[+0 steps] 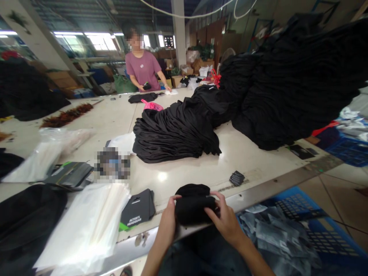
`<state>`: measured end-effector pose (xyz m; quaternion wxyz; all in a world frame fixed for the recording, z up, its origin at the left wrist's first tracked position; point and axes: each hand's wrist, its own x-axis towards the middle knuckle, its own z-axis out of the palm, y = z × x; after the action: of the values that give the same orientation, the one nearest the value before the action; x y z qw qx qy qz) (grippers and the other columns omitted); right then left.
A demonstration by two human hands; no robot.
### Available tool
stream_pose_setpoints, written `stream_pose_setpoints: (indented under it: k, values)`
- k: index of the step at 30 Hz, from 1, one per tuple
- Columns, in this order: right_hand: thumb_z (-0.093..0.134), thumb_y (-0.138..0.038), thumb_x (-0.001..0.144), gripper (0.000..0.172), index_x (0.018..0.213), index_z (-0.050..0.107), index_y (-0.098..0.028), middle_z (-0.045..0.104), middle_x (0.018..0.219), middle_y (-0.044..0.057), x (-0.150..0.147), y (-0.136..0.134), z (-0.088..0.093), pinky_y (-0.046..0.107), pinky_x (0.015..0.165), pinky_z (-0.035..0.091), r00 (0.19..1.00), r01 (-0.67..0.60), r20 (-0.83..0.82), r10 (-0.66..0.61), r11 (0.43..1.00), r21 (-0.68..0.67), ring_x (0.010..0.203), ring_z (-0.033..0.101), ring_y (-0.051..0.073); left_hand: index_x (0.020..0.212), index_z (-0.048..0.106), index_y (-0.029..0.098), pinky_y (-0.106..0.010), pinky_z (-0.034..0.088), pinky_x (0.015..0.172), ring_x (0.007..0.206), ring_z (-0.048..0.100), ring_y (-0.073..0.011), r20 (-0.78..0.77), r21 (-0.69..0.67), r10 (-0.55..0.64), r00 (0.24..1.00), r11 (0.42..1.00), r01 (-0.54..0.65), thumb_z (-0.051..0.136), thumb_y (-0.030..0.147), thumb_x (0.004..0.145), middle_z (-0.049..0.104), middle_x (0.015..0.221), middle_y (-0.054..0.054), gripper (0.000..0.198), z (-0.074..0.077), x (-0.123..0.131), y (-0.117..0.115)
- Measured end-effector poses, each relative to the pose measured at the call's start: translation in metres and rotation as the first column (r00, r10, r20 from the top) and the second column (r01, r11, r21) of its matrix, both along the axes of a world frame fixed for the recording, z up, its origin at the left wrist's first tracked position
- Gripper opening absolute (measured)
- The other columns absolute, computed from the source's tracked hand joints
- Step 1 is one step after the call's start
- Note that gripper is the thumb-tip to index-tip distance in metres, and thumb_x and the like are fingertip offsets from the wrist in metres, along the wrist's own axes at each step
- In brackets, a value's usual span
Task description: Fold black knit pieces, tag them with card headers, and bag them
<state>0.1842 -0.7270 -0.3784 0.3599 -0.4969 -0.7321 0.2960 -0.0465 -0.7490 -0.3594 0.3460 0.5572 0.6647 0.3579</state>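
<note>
At the table's near edge I hold a folded black fabric piece [195, 211] between both hands. My left hand [170, 216] grips its left end, with fingertips at the upper left corner. My right hand [224, 216] closes on the right end, thumb across the front and fingers behind. To the left lie dark cards [138, 209] printed "ACTOR'S HEADGEAR", next to a stack of clear plastic bags [86, 226]. A small pile of black tags [237, 178] rests to the right. Beyond my hands spreads a heap of black fabric pieces [175, 134].
A taller black fabric heap [287, 84] covers the table's right side. Below the edge, a blue crate [324, 234] holds bagged items. Across the table [115, 115] stands a person [143, 69] with a dark item in one hand. A brown feather duster [67, 115] lies at left.
</note>
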Motion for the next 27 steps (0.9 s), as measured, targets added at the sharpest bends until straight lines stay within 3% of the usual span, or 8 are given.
stream_pose_setpoints:
  k: [2, 5, 7, 10, 14, 18, 23, 27]
  values:
    - [0.047, -0.045, 0.104, 0.041, 0.137, 0.044, -0.020, 0.074, 0.099, 0.006, -0.020, 0.019, 0.001, 0.032, 0.074, 0.055, 0.989, 0.133, 0.082, -0.124, 0.986, -0.103, 0.091, 0.074, 0.024, 0.140, 0.054, 0.015, -0.051, 0.052, 0.099, 0.116, 0.068, -0.0322, -0.213, 0.186, 0.162, 0.963, 0.975, -0.123, 0.030, 0.055, 0.106, 0.072, 0.123, -0.018, 0.058, 0.006, 0.020, 0.007]
    - [0.043, -0.046, 0.106, 0.029, 0.112, 0.058, -0.023, 0.068, 0.080, 0.003, -0.029, 0.048, 0.000, 0.030, 0.065, 0.048, 0.954, 0.212, 0.230, -0.193, 0.976, -0.059, 0.076, 0.070, 0.023, 0.151, 0.050, 0.019, -0.057, 0.037, 0.116, 0.141, 0.050, -0.0356, -0.534, 0.401, 0.130, 0.836, 0.909, 0.114, 0.052, 0.042, 0.102, 0.054, 0.152, -0.018, 0.054, 0.009, 0.052, 0.017]
    - [0.037, -0.044, 0.107, 0.032, 0.100, 0.062, -0.025, 0.066, 0.081, 0.004, -0.013, 0.061, -0.001, 0.030, 0.066, 0.045, 0.927, 0.254, 0.287, -0.243, 0.967, -0.003, 0.075, 0.066, 0.022, 0.148, 0.055, 0.022, -0.056, 0.034, 0.119, 0.143, 0.049, -0.0330, -0.609, 0.365, 0.006, 0.793, 0.890, 0.274, 0.052, 0.030, 0.102, 0.052, 0.155, -0.013, 0.047, 0.005, 0.064, 0.026]
    - [0.038, -0.044, 0.106, 0.035, 0.109, 0.064, -0.021, 0.063, 0.105, 0.013, 0.035, 0.073, -0.003, 0.036, 0.078, 0.047, 0.839, 0.401, 0.347, -0.420, 0.907, 0.128, 0.092, 0.061, 0.026, 0.137, 0.065, 0.023, -0.061, 0.026, 0.124, 0.145, 0.047, -0.0310, -0.616, 0.262, -0.136, 0.776, 0.894, 0.365, 0.050, 0.017, 0.098, 0.055, 0.153, -0.008, 0.042, -0.001, 0.061, 0.040]
    - [0.050, -0.051, 0.099, 0.045, 0.118, 0.067, -0.014, 0.059, 0.110, 0.020, 0.094, 0.081, -0.014, 0.049, 0.088, 0.047, 0.769, 0.458, 0.372, -0.520, 0.854, 0.247, 0.101, 0.054, 0.034, 0.148, 0.054, 0.030, -0.066, 0.022, 0.124, 0.153, 0.037, -0.0279, -0.639, 0.158, -0.304, 0.706, 0.847, 0.508, 0.043, 0.018, 0.103, 0.042, 0.163, -0.006, 0.048, 0.014, 0.018, 0.036]
    - [0.049, -0.054, 0.099, 0.051, 0.115, 0.074, -0.013, 0.062, 0.109, 0.020, 0.115, 0.084, -0.031, 0.056, 0.093, 0.046, 0.803, 0.375, 0.357, -0.477, 0.871, 0.318, 0.104, 0.054, 0.035, 0.160, 0.036, 0.026, -0.059, 0.036, 0.120, 0.157, 0.028, -0.0306, -0.713, 0.255, -0.086, 0.696, 0.892, 0.372, 0.046, 0.027, 0.104, 0.029, 0.168, -0.013, 0.057, 0.024, -0.063, -0.004]
    - [0.043, -0.061, 0.101, 0.060, 0.116, 0.075, -0.012, 0.069, 0.107, 0.019, 0.120, 0.082, -0.029, 0.056, 0.093, 0.046, 0.817, 0.317, 0.300, -0.492, 0.819, 0.479, 0.103, 0.062, 0.036, 0.142, 0.059, 0.018, -0.043, 0.059, 0.098, 0.138, 0.057, -0.0305, -0.866, 0.249, 0.028, 0.500, 0.890, 0.382, 0.048, 0.014, 0.096, 0.056, 0.151, -0.015, 0.048, 0.007, -0.154, -0.062]
    - [0.047, -0.068, 0.098, 0.065, 0.125, 0.073, -0.015, 0.071, 0.113, 0.016, 0.109, 0.073, -0.003, 0.047, 0.088, 0.049, 0.857, 0.371, 0.182, -0.481, 0.823, 0.431, 0.094, 0.065, 0.031, 0.140, 0.060, 0.017, -0.039, 0.058, 0.101, 0.135, 0.061, -0.0253, -0.902, 0.229, 0.020, 0.431, 0.869, 0.439, 0.048, 0.009, 0.097, 0.062, 0.145, -0.013, 0.046, 0.006, -0.165, -0.082]
